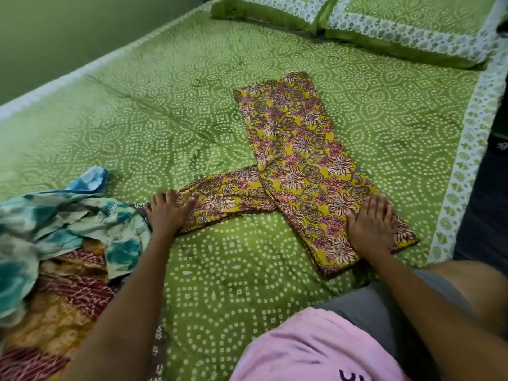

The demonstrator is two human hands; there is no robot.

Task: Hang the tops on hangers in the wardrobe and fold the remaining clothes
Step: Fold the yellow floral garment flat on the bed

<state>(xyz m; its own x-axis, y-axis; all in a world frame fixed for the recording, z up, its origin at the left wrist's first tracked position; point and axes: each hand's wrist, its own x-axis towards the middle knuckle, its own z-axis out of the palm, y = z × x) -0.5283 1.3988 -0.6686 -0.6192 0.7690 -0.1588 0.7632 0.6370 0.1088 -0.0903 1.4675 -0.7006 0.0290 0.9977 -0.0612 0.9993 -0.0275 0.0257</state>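
A yellow floral garment (297, 149) lies flat on the green bedspread (165, 105), its long part running from the bed's middle toward the near right. A narrower part branches off to the left. My left hand (167, 210) presses flat on the end of that left branch. My right hand (371, 224) presses flat on the near end of the long part. Both hands have straight, spread fingers.
A heap of clothes lies at the near left: a teal and white tie-dye piece (55, 224) over an orange and maroon one (63, 303). Two green pillows (384, 20) sit at the far right. The bed's right edge (461, 160) has a white border.
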